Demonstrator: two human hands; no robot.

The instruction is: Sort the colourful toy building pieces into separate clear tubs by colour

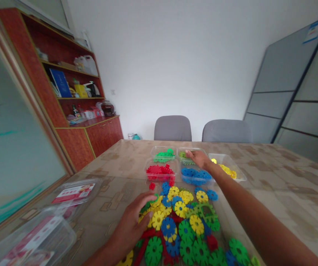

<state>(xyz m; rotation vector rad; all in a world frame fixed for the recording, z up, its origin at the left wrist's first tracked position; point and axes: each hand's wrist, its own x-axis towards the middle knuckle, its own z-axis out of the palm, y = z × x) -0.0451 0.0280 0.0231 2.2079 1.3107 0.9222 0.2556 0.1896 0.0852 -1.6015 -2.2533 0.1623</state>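
has tub [181,150] of light-green pieces [183,155] under right hand [199,159], can't tell openness or hold; has mixed pile [180,209] just right of half-open left hand [133,218], can't tell hold.

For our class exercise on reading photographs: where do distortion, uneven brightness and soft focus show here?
Head view: the reddish cabinet and grey wardrobe lean outward, suggesting wide-angle distortion; head view: the tabletop looks paler on the right, perhaps from reflected light; head view: the shelf items look soft, while the flower-shaped pieces have readable outlines.
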